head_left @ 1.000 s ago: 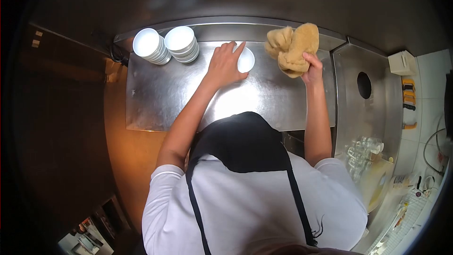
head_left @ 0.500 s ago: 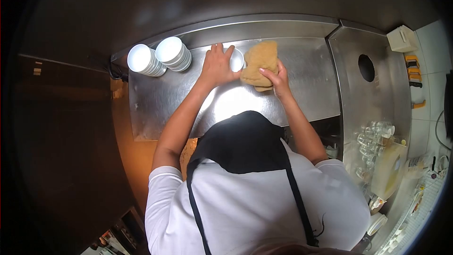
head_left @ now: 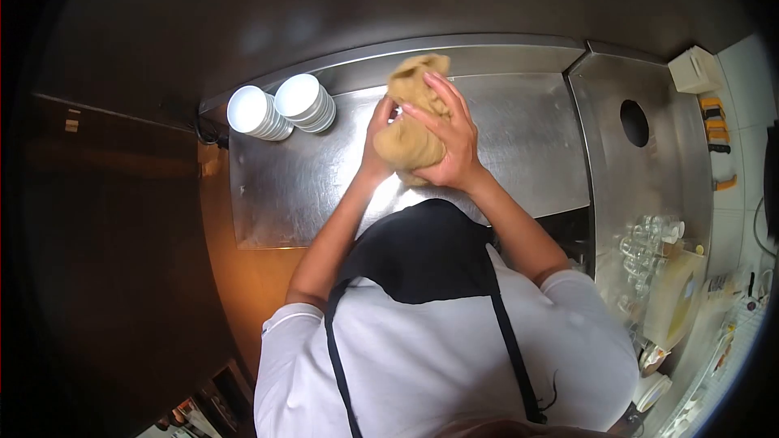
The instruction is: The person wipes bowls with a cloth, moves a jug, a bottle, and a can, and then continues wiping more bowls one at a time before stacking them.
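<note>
A crumpled tan cloth [head_left: 410, 143] is bunched between my hands over the middle of the steel counter [head_left: 519, 142]. My right hand [head_left: 454, 142] grips it from the right, fingers pressed into the folds. On the cloth's left side, my left hand [head_left: 378, 142] curls round a white bowl, of which only a small bit shows between the fingers; the cloth hides the rest.
Two stacks of white bowls, one at the left [head_left: 251, 110] and one beside it [head_left: 302, 99], stand at the counter's back left. Glasses [head_left: 645, 247], a round hole [head_left: 634, 123] and yellow-handled knives [head_left: 714, 123] are at the right.
The cloth has moved left and now covers most of the bowl. My right hand has moved left with it, and my left hand has shifted slightly down and turned.
</note>
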A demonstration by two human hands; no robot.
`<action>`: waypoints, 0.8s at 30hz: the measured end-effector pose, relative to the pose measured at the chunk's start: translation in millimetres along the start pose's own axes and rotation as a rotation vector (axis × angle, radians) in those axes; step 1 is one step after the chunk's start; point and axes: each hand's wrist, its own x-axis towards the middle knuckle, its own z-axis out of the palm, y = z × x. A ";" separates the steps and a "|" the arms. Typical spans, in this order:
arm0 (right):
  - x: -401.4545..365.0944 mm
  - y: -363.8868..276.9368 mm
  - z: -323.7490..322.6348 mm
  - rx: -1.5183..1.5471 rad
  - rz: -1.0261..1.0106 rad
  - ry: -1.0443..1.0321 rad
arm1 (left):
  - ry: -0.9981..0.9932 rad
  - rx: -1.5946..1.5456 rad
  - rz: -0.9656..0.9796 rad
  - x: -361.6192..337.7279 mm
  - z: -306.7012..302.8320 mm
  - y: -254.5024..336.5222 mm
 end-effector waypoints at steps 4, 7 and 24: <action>15.1 33.5 13.8 0.959 0.664 -0.109 | 0.116 0.364 0.267 -12.3 -11.6 57.7; 5.8 32.2 38.2 1.237 0.680 -0.150 | 0.198 0.688 0.443 -19.7 -14.7 79.6; -30.9 25.4 57.9 1.469 0.737 -0.204 | 0.192 0.691 0.433 -67.9 -28.9 67.4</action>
